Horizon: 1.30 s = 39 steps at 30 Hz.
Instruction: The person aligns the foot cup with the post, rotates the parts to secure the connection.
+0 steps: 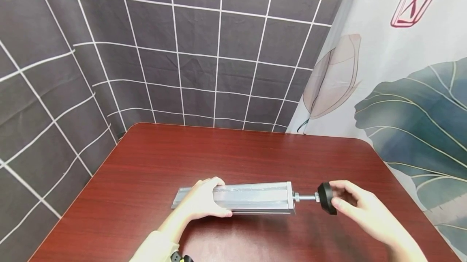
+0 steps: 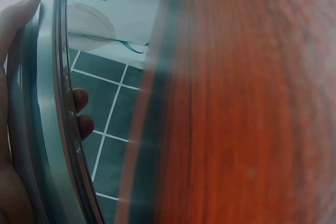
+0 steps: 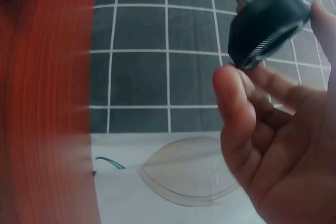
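Observation:
A long silver aluminium profile (image 1: 259,197) lies crosswise in front of me, over the near part of the table. My left hand (image 1: 202,200) grips it left of its middle; the left wrist view shows the thumb on one side of the profile (image 2: 48,93) and fingertips (image 2: 84,127) curled round the other. From the end plate at its right end sticks a threaded rod (image 1: 307,198) with nuts, tipped by a black levelling foot (image 1: 326,198). My right hand (image 1: 368,212) pinches the foot's rim between thumb and fingers. The right wrist view shows the ridged underside of the foot (image 3: 265,30) facing the palm.
The reddish-brown wooden table (image 1: 164,152) stretches out beneath and behind the profile. Along its back and left hangs a dark grey curtain (image 1: 197,67) with white grid lines. A white curtain with leaf prints (image 1: 412,120) hangs at the right.

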{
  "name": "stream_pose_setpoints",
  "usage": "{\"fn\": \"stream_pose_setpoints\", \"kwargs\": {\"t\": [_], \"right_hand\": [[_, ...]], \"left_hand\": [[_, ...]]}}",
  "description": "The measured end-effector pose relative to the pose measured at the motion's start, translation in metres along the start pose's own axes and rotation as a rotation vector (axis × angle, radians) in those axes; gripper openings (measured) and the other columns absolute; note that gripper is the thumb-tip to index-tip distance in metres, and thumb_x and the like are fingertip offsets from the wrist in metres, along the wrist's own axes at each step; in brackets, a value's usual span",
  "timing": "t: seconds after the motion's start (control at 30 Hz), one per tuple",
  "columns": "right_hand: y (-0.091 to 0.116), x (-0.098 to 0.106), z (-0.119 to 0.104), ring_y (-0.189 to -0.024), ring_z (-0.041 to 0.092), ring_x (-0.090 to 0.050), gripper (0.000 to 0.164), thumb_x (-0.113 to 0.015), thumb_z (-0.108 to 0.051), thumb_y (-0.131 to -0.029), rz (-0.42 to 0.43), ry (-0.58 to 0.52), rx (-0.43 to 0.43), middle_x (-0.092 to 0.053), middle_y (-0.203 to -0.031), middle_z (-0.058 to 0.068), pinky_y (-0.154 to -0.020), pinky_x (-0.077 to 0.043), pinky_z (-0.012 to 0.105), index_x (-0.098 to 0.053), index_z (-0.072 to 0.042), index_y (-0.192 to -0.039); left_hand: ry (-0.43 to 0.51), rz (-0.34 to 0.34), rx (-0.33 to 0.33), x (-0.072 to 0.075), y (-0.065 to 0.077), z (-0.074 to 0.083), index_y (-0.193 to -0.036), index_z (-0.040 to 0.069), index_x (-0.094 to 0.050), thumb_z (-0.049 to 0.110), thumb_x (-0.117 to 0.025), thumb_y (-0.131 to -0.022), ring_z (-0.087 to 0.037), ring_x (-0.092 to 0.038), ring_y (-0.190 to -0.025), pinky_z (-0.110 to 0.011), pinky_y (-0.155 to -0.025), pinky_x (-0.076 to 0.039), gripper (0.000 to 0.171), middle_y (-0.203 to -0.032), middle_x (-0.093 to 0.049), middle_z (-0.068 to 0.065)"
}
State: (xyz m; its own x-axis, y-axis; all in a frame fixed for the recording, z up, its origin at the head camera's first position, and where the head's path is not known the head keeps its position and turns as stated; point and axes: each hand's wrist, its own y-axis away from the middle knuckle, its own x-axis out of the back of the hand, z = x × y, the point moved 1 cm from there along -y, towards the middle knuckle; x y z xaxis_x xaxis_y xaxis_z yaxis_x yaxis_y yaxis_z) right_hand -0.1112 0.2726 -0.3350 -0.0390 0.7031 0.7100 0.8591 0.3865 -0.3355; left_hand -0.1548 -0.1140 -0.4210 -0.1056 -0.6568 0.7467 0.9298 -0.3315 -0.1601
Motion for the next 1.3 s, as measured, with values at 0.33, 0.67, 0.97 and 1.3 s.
{"fn": "stream_pose_setpoints", "kwargs": {"t": [0.33,0.67,0.97,1.3], "right_hand": [[0.003,0.010,-0.003,-0.095,0.002,-0.056,0.072,-0.071,0.008,-0.073,-0.025,-0.031,0.078,-0.054,-0.120,-0.009,-0.073,-0.043,0.014,-0.041,-0.006,-0.137],[0.004,0.005,-0.003,-0.084,0.007,-0.055,0.069,-0.074,0.010,-0.070,-0.062,-0.060,0.162,-0.051,-0.116,-0.004,-0.069,-0.044,0.016,-0.046,-0.002,-0.133],[0.002,0.001,0.000,-0.076,0.006,-0.058,0.047,-0.063,0.001,-0.083,-0.017,-0.020,0.009,-0.060,-0.104,-0.014,-0.060,-0.044,0.022,-0.052,-0.012,-0.128],[0.006,0.012,-0.004,-0.106,0.002,-0.050,0.083,-0.077,0.005,-0.071,-0.149,-0.047,0.144,-0.037,-0.137,-0.002,-0.080,-0.043,0.014,-0.033,-0.001,-0.141]], "left_hand": [[0.004,0.004,-0.009,0.001,-0.001,0.000,-0.100,0.022,-0.057,0.054,-0.084,-0.050,-0.019,-0.051,-0.089,-0.037,-0.075,-0.044,0.065,-0.088,-0.058,0.009],[-0.008,0.007,-0.019,0.000,-0.001,0.001,-0.101,0.021,-0.057,0.054,-0.084,-0.051,-0.019,-0.052,-0.089,-0.037,-0.075,-0.044,0.066,-0.089,-0.058,0.008],[-0.010,-0.001,-0.012,-0.001,0.000,0.000,-0.100,0.021,-0.057,0.054,-0.084,-0.051,-0.018,-0.051,-0.089,-0.037,-0.076,-0.044,0.065,-0.089,-0.058,0.009],[0.003,-0.014,0.005,0.000,0.001,0.004,-0.102,0.022,-0.057,0.052,-0.083,-0.053,-0.019,-0.051,-0.091,-0.037,-0.077,-0.043,0.064,-0.090,-0.058,0.011]]}}
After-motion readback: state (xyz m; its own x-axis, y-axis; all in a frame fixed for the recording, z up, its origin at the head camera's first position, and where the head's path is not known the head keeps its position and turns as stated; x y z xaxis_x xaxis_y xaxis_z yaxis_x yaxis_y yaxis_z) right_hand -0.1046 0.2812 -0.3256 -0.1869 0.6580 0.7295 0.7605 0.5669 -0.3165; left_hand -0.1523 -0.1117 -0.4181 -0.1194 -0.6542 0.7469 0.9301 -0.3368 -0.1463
